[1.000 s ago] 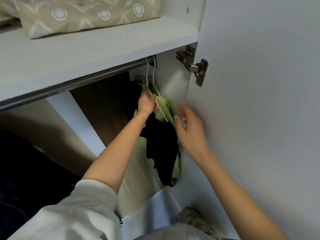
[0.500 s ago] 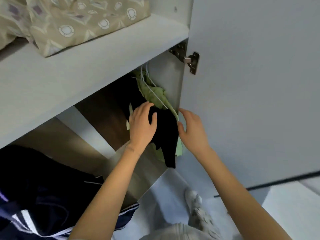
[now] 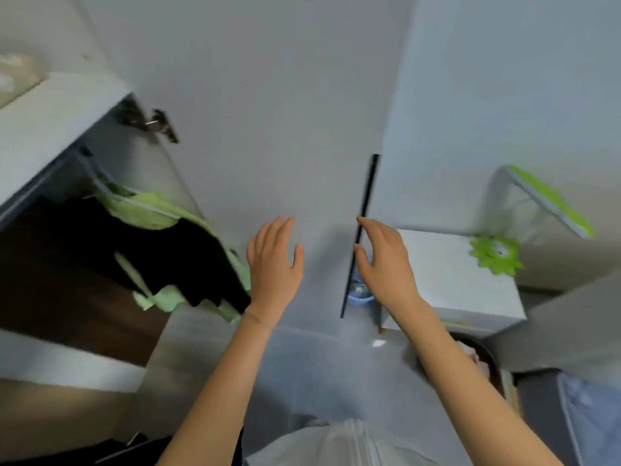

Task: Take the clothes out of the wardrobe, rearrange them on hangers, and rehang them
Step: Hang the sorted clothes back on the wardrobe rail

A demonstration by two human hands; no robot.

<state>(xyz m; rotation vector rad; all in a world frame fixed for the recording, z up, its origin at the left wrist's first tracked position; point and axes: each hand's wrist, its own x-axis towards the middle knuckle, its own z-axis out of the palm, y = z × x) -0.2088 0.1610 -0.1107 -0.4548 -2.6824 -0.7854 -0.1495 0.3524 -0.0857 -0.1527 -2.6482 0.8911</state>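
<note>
Closest in, at the bottom edge, is the person's pale top [image 3: 339,442], and both bare forearms reach up and away from it. A thin bracelet [image 3: 257,319] sits on the left wrist.

The left hand [image 3: 274,264] is up in front of the wardrobe door [image 3: 285,112], back to the camera. Its fingers are straight and close together, its thumb stands out to the side, and it grips nothing. I cannot tell whether the palm touches the panel.

The right hand [image 3: 386,264] hangs at the door's free edge with its fingers loosely bent and slightly apart. Index tip and thumb tip lie right at the dark edge strip [image 3: 364,210]. I cannot tell whether they touch it.

Just left of the left wrist hang the clothes. A black garment [image 3: 174,260] lies over a light green garment [image 3: 148,213], both on a white hanger [image 3: 141,205]. They sit at the right end of the wardrobe opening, beside the hinge-side wall and under the shelf [image 3: 57,129]. In this tilted view their long axis slants from upper left to lower right, hems pointing towards the left wrist.

Above them a metal hinge [image 3: 151,124] joins door and wardrobe.

Past the door edge to the right stands a white box [image 3: 450,284], with a green spiky toy [image 3: 494,255] at its far right corner. Heavy blur smears everything, so any lettering is beyond reading.
</note>
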